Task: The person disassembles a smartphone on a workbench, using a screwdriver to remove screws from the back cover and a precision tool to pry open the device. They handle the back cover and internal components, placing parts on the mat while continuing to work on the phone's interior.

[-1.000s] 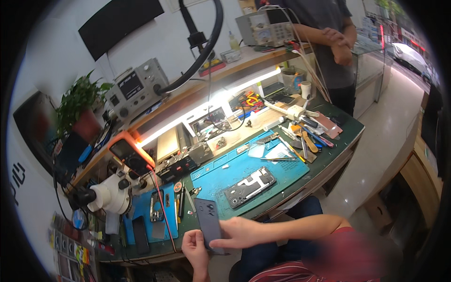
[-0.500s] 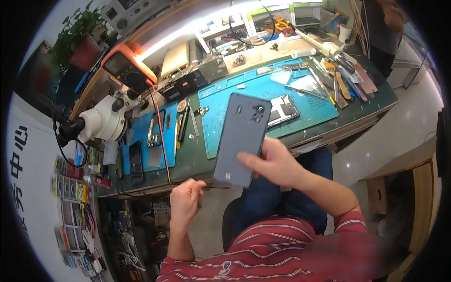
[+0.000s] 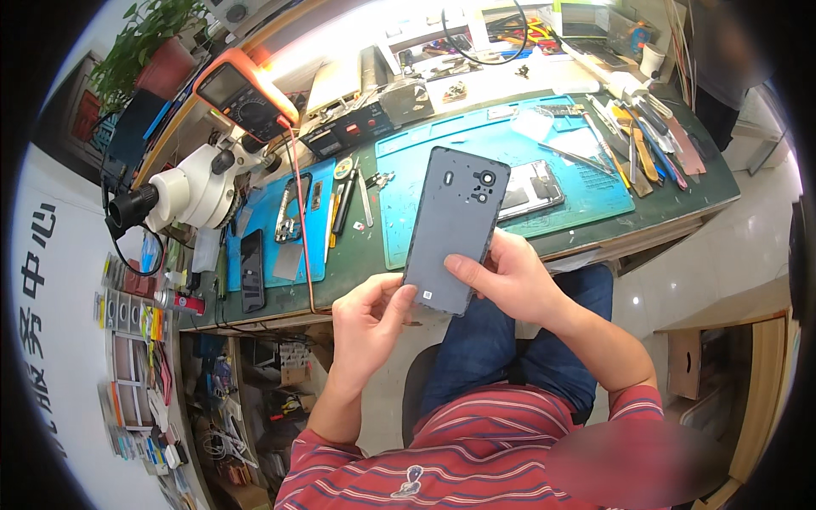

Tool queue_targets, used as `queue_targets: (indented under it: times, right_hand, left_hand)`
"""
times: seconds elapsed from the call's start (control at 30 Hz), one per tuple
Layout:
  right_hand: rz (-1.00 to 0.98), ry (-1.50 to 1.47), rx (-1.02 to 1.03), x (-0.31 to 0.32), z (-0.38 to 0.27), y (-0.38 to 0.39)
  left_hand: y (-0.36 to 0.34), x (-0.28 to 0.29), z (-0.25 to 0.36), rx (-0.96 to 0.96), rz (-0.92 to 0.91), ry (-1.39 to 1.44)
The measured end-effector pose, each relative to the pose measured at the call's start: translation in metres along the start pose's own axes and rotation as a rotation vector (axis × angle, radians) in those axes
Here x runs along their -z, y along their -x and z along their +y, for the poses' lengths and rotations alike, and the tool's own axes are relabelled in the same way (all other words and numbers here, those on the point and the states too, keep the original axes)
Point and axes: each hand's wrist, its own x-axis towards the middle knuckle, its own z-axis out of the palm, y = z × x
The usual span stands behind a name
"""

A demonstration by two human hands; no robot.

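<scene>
A dark grey phone back cover (image 3: 450,225) with camera openings near its top is held tilted over the bench's front edge. My right hand (image 3: 514,280) grips its lower right side, thumb lying across the face and fingers behind. At the lower left edge, my left hand (image 3: 371,316) pinches the cover between thumb and fingers; those fingertips are partly hidden. Behind the cover, an opened phone (image 3: 534,189) lies on the large blue repair mat (image 3: 399,183), partly covered from sight.
On the left stand a white microscope (image 3: 187,187) and an orange multimeter (image 3: 246,98). A dark phone (image 3: 252,270) and a phone frame (image 3: 291,217) lie on a smaller blue mat (image 3: 319,246). Tweezers, brushes and other tools (image 3: 637,140) crowd the right. Another person (image 3: 722,76) stands behind.
My left hand has come up and right from beside the cover to its lower left edge. The view has shifted slightly; the right hand keeps its grip.
</scene>
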Motion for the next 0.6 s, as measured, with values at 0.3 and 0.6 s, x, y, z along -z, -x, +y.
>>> queue_targets:
  times: [0.3, 0.6]
  right_hand:
    - [0.049, 0.070, 0.064, 0.001, 0.008, -0.002]
    - [0.345, 0.449, 0.355, -0.002, -0.001, -0.002]
  left_hand:
    - [-0.013, 0.006, -0.005, -0.780, -0.034, -0.819]
    - [0.006, 0.001, -0.016, -0.926, -0.325, -0.889]
